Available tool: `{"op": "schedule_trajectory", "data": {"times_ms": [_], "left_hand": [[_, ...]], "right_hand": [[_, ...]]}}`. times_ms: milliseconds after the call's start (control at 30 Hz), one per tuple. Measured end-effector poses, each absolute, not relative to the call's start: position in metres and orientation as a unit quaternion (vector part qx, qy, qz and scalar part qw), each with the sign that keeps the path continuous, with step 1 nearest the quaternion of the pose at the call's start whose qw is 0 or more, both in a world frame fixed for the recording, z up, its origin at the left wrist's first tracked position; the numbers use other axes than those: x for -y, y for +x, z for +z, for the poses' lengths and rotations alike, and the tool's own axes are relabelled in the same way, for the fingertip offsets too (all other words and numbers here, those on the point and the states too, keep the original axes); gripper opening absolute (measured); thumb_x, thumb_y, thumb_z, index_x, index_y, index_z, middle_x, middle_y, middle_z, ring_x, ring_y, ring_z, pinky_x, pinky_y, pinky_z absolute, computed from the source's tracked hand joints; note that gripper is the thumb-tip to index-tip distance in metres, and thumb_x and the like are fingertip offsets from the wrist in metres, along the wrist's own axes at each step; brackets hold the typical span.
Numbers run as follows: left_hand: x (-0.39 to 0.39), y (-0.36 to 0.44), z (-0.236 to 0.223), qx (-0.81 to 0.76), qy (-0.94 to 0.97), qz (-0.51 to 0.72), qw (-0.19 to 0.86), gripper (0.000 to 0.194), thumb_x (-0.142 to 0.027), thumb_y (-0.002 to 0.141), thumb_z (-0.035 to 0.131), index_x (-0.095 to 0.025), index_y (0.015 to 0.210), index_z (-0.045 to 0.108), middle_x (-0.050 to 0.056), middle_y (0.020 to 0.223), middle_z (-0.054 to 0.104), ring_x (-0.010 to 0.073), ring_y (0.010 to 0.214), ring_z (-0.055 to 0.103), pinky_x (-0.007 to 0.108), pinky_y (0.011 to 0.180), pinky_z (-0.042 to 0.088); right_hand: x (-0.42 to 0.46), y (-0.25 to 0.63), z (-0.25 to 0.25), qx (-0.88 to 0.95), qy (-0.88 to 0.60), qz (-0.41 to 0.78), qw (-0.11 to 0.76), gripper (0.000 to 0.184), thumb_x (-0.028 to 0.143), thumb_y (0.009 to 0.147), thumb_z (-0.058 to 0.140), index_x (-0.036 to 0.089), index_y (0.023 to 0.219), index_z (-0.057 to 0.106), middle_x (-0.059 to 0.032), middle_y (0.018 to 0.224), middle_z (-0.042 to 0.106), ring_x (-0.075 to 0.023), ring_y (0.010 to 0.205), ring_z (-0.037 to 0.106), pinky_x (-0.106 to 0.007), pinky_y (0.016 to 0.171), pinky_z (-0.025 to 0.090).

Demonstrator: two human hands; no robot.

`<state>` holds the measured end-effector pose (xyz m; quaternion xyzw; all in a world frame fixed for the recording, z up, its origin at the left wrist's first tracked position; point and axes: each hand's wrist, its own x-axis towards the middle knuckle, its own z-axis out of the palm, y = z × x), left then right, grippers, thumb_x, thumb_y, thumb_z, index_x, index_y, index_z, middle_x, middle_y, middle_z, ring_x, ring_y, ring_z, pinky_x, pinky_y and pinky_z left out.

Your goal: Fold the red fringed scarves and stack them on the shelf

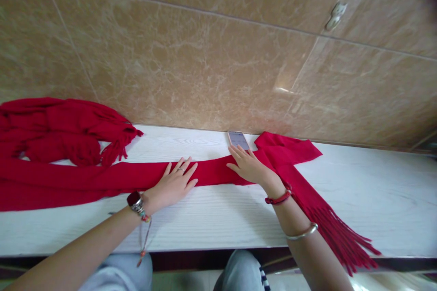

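A long red scarf (215,172) lies stretched from left to right along a white table. My left hand (175,183) rests flat on it with the fingers spread. Farther right, my right hand (248,166) also lies flat on the scarf, fingers stretched out, its fingertips near the lower edge of a phone (238,139). Beyond my right hand the scarf is folded over, and its fringed end (344,236) hangs past the table's front edge. The scarf's left part runs out of view.
The white table (368,191) meets a brown tiled wall (191,63) at the back. A bunched red fringed cloth (68,129) lies at the back left. A small fitting (336,16) is fixed to the wall at upper right. My knees are under the front edge.
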<state>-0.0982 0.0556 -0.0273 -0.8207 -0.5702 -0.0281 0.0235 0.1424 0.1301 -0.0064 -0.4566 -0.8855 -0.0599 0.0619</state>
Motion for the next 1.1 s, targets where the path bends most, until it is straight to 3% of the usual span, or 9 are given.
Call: {"op": "schedule_trajectory", "data": {"times_ms": [133,267,367,633,867,1100], "left_hand": [[-0.053,-0.078,-0.022,0.554,-0.828,-0.058,0.065,0.051,-0.040,0.091,0.027,-0.011,0.134,0.035,0.015,0.146,0.019,0.0292,0.134,0.015,0.051,0.103,0.021],[-0.058,-0.057,-0.023,0.568,-0.818,-0.069,0.066,0.053,-0.040,0.091,0.030,-0.008,0.133,0.033,0.015,0.145,0.023,0.0278,0.134,0.016,0.047,0.105,0.022],[-0.065,-0.054,-0.029,0.591,-0.803,-0.053,0.048,0.055,-0.039,0.090,0.032,-0.007,0.135,0.031,0.016,0.144,0.024,0.0290,0.134,0.017,0.047,0.104,0.022],[-0.068,-0.058,-0.033,0.592,-0.803,-0.059,0.043,0.058,-0.044,0.089,0.033,-0.007,0.134,0.032,0.016,0.143,0.026,0.0291,0.133,0.019,0.047,0.104,0.023],[-0.064,-0.053,-0.028,0.547,-0.828,-0.102,0.067,0.056,-0.045,0.091,0.028,-0.010,0.135,0.030,0.014,0.144,0.025,0.0268,0.134,0.016,0.048,0.105,0.020],[-0.064,-0.053,-0.030,0.530,-0.845,-0.059,0.037,0.056,-0.045,0.091,0.030,-0.009,0.134,0.034,0.014,0.142,0.030,0.0255,0.132,0.023,0.045,0.105,0.023]], "right_hand": [[-0.123,0.131,-0.003,0.894,-0.433,-0.071,0.092,0.060,0.040,0.088,0.038,0.012,0.139,0.025,-0.0130,0.145,0.024,-0.0284,0.134,0.015,-0.055,0.104,0.019],[-0.110,0.115,-0.004,0.907,-0.415,-0.056,0.046,0.069,0.047,0.083,0.046,0.009,0.138,0.027,-0.0139,0.144,0.023,-0.0313,0.133,0.016,-0.057,0.104,0.016],[-0.108,0.115,-0.007,0.901,-0.428,-0.058,0.032,0.065,0.045,0.084,0.045,0.010,0.137,0.029,-0.0148,0.144,0.025,-0.0315,0.133,0.017,-0.059,0.103,0.015],[-0.116,0.131,-0.004,0.895,-0.442,-0.048,0.031,0.059,0.037,0.086,0.044,0.010,0.137,0.031,-0.0178,0.143,0.026,-0.0333,0.132,0.018,-0.059,0.102,0.020],[-0.126,0.141,-0.008,0.862,-0.496,-0.057,0.087,0.057,0.043,0.090,0.030,0.015,0.139,0.025,-0.0152,0.143,0.028,-0.0319,0.132,0.019,-0.061,0.100,0.020],[-0.139,0.160,-0.006,0.830,-0.555,-0.033,0.047,0.057,0.046,0.090,0.029,0.015,0.138,0.029,-0.0143,0.144,0.026,-0.0329,0.132,0.018,-0.062,0.099,0.022]]}}
